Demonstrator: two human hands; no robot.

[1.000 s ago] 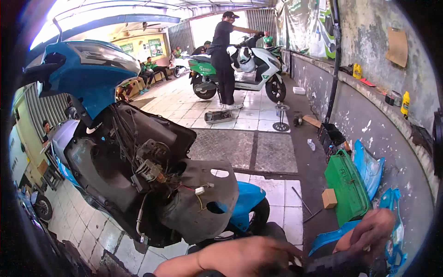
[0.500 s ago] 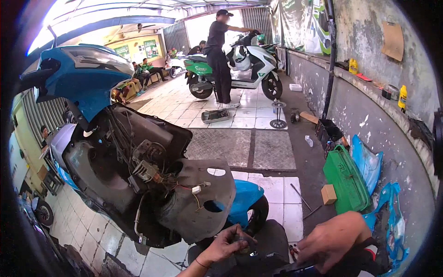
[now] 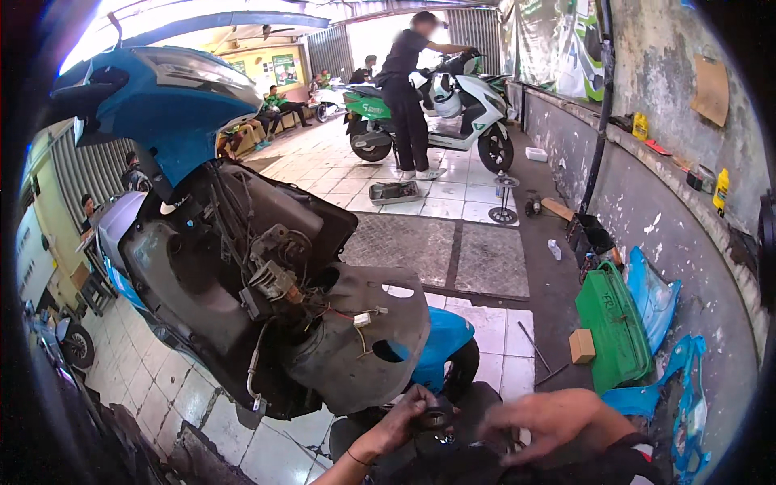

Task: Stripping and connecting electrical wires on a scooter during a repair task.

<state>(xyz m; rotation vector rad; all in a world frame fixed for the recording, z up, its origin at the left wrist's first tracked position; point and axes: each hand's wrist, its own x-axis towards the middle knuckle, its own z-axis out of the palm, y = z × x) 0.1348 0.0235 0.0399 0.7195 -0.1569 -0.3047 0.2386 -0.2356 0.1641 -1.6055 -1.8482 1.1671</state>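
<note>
My left hand (image 3: 404, 419) comes in at the lower middle, fingers closed around a small dark round part (image 3: 437, 418) with a shiny bit beneath it. To its right, my right hand (image 3: 554, 420) hangs over my dark-clothed lap, its fingers pointing left toward that part. Those fingers are smeared by motion, and whether they hold anything does not show. Just beyond my hands stands a partly stripped blue scooter (image 3: 440, 335). Its grey-black inner panel (image 3: 347, 323) is bare, and a white wire connector (image 3: 361, 321) lies on it.
On the right, a green toolbox (image 3: 610, 323) stands beside a small cardboard box (image 3: 581, 346) and blue body panels (image 3: 656, 295) along the wall. A metal rod (image 3: 533, 346) lies on the floor. Farther back, a person (image 3: 408, 93) stands at a white-green scooter (image 3: 477, 121).
My right hand has moved left, closer to my left hand, which still holds the dark round part. The whole view has shifted slightly, and the standing person leans more toward the scooter.
</note>
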